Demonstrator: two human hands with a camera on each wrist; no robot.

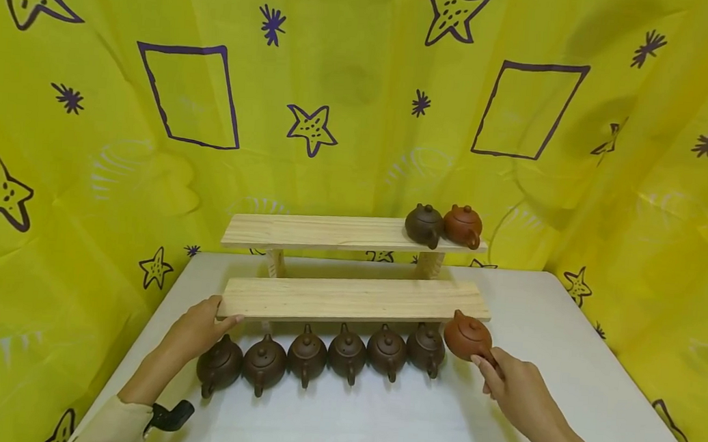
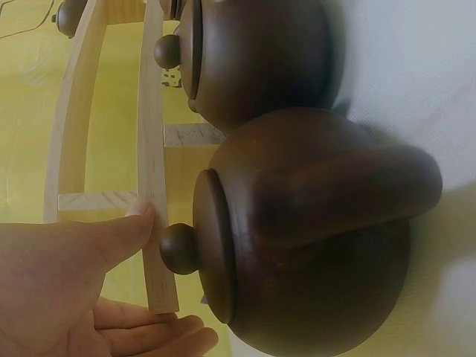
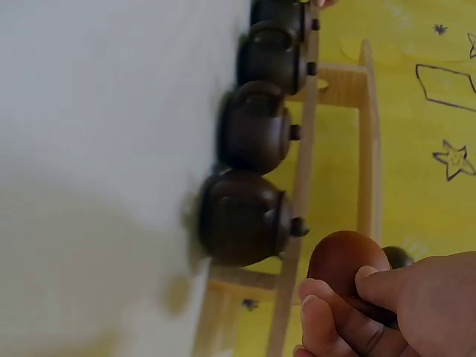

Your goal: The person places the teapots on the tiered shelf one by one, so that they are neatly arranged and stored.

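In the head view my right hand (image 1: pixel 517 390) pinches the handle of a reddish-brown teapot (image 1: pixel 468 337), its spout toward the shelf. The right wrist view has this teapot (image 3: pixel 346 260) held up near the right end of the lower board, thumb and fingers over its handle. My left hand (image 1: pixel 195 326) grips the left end of the two-tier wooden shelf's lower board (image 1: pixel 354 300). Seen from the left wrist, the thumb (image 2: pixel 126 234) lies on the board's front edge while the other fingers curl around its end. Just beside this hand sits a dark brown teapot (image 2: pixel 312 275).
Several dark brown teapots (image 1: pixel 347 353) form a row on the white table (image 1: pixel 339 432) before the shelf. On the upper board (image 1: pixel 322 232), a dark teapot (image 1: pixel 424 224) and a reddish one (image 1: pixel 462 225) stand side by side at the right. A yellow patterned curtain (image 1: pixel 364 78) hangs behind.
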